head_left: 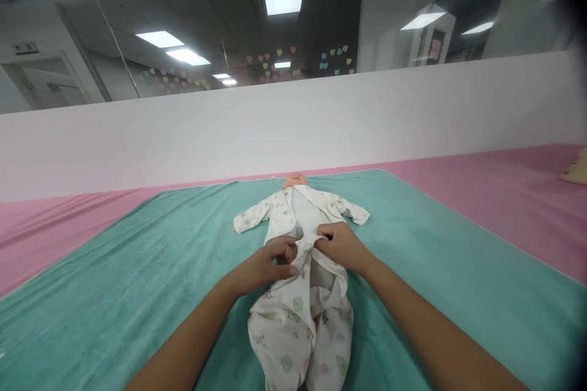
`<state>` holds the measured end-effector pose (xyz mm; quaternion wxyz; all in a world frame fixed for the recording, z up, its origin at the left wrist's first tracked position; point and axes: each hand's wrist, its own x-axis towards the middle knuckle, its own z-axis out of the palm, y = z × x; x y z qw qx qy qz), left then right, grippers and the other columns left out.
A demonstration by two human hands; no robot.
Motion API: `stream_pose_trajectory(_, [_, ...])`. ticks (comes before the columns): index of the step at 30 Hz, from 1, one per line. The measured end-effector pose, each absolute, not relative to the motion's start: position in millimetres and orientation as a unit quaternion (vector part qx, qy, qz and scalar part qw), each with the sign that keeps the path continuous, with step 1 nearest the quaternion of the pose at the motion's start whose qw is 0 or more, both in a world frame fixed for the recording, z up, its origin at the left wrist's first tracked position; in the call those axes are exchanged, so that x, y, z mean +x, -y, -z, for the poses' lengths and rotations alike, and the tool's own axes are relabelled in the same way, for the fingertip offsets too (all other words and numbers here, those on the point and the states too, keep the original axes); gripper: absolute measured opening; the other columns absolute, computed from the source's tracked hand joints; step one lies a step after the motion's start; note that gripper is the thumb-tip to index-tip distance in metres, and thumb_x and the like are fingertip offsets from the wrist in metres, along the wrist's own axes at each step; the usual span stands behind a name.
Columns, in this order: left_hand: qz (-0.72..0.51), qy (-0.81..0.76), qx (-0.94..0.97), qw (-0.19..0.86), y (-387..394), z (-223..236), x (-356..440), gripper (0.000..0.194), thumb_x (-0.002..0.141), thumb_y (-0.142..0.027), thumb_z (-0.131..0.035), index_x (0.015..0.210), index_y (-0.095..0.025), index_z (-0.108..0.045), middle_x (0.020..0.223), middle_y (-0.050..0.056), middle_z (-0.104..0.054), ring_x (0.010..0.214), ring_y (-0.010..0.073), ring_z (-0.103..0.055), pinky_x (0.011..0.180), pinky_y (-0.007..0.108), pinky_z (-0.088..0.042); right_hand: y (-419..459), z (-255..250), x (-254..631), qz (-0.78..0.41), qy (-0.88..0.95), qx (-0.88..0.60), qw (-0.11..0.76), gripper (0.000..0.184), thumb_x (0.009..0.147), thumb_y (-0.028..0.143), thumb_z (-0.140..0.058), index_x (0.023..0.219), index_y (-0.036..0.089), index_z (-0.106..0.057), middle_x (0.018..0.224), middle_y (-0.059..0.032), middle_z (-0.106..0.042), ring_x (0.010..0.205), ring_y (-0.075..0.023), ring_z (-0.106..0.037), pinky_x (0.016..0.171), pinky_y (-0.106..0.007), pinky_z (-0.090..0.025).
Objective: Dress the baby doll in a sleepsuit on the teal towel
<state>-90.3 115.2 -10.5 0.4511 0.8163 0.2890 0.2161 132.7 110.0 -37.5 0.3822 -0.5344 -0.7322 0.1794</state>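
Both hands are closed down on the cloth here. The left hand (263, 269) has its fingers curled in over one front edge of a printed sleepsuit (287, 324), and the right hand (343, 248) pinches the opposite edge, right at the middle of the body. They're only just apart, with a little ridge of fabric bunched up between them, and that pinch is what keeps the suit's fronts lifted off the white vest (306, 211) underneath.

From the head cam, the doll (296, 181) lies flat on its back, head at the far end, legs toward the near side, sleeves spread left and right, so the open front faces straight up within easy reach. It sits roughly centred on a teal plush mat (440, 256), which lies on a pink pad (504, 177). Beyond that there's a low white wall (275, 134), heart stickers (337, 58) further back, and a yellowish cushion (578, 166) at the far right edge.
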Motion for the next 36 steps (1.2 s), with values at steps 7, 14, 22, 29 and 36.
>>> stream_pose_trajectory(7, [-0.390,-0.285,0.831,0.275,-133,47,-79,0.021,0.085,-0.026,-0.046,0.067,-0.018,-0.038,0.125,0.009,-0.048,0.109,0.0216,-0.054,0.076,0.028,-0.049,-116,40,131,-0.085,0.710,-0.514,0.474,0.002,0.068,0.018,-0.049,0.068,0.020,-0.048,0.102,-0.0025,-0.058,0.098,-0.0195,-0.050,0.085,-0.033,-0.038])
stream_pose_trajectory(14, [-0.412,-0.330,0.845,0.090,-162,70,-82,0.016,0.086,-0.020,-0.039,0.070,-0.020,-0.039,0.120,0.011,-0.050,0.117,0.0207,-0.046,0.090,0.037,-0.044,-135,68,137,-0.216,0.655,-0.544,0.478,0.052,0.075,0.024,-0.048,0.126,0.027,-0.040,0.137,-0.0033,-0.040,0.125,-0.0220,-0.038,0.103,-0.041,-0.033])
stream_pose_trajectory(22, [-0.406,-0.513,0.713,0.251,-163,68,-78,0.026,0.080,-0.031,-0.051,0.102,-0.019,-0.048,0.110,0.010,-0.058,0.092,0.0215,-0.060,0.079,0.034,-0.047,-146,83,136,-0.300,0.609,-0.546,0.492,0.066,0.075,0.032,-0.050,0.137,0.025,-0.029,0.142,-0.0047,-0.035,0.127,-0.0230,-0.038,0.107,-0.042,-0.030])
stream_pose_trajectory(29, [-0.343,-0.512,0.748,0.246,-167,61,-60,0.070,0.079,-0.037,-0.051,0.138,-0.010,-0.025,0.147,0.015,-0.018,0.135,0.0276,-0.017,0.110,0.038,-0.019,-144,74,132,-0.217,0.697,-0.513,0.451,0.055,0.081,0.032,-0.044,0.135,0.027,-0.036,0.149,0.0019,-0.018,0.138,-0.0190,-0.014,0.114,-0.041,-0.013])
stream_pose_trajectory(36, [-0.336,-0.478,0.799,0.143,-183,51,-47,0.071,0.075,-0.029,-0.051,0.139,-0.008,-0.027,0.141,0.018,-0.030,0.130,0.0313,-0.026,0.107,0.041,-0.024,-139,73,132,-0.221,0.702,-0.514,0.440,0.053,0.085,0.038,-0.039,0.137,0.029,-0.032,0.150,0.0008,-0.016,0.138,-0.0174,-0.013,0.114,-0.040,-0.014])
